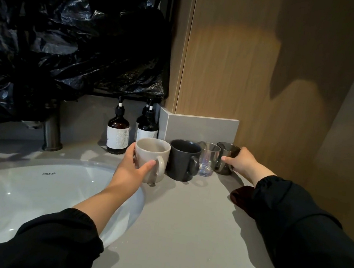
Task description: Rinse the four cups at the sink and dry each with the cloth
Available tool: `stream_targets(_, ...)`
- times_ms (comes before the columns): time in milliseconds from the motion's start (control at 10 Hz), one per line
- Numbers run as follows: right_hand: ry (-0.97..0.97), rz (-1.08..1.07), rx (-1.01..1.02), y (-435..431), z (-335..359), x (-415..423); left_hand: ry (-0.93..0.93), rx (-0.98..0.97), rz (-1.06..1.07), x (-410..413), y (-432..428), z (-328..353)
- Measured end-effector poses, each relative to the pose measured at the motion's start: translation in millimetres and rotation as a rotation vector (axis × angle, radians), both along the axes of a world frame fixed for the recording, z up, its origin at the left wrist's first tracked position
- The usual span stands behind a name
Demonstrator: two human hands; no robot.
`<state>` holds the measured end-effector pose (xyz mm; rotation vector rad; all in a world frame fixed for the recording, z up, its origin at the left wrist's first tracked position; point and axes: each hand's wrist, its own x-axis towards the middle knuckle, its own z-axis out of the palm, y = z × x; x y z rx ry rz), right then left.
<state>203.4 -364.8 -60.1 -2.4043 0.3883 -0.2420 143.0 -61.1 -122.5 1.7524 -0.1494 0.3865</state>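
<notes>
Four cups stand in a row on the grey counter [182, 224] right of the sink [28, 193]. My left hand [132, 168] grips the beige mug [153, 153] at the row's left end, beside the basin rim. A black mug [182, 159] and a clear glass [207, 159] stand in the middle. My right hand [242, 161] wraps the smoky dark glass [224, 160] at the right end. A dark red cloth [242, 196] lies on the counter, mostly hidden under my right sleeve.
A metal tap [52, 133] rises behind the white basin. Three brown pump bottles [117, 131] stand at the back next to the cups. Black plastic sheeting [71, 41] covers the wall above. A wooden panel [269, 78] closes the right side.
</notes>
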Motion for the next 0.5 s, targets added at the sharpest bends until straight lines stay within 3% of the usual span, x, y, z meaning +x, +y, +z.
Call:
stream_targets(400,0.037,0.018,0.092,5.5,2.9,-4.4,0.057,-0.003,-0.047,1.5,2.0,-2.7)
stream_targets(500,-0.093,0.025,0.086,11.2,13.4,-17.3,-0.055,0.091,0.054,-9.7,-1.8,3.8)
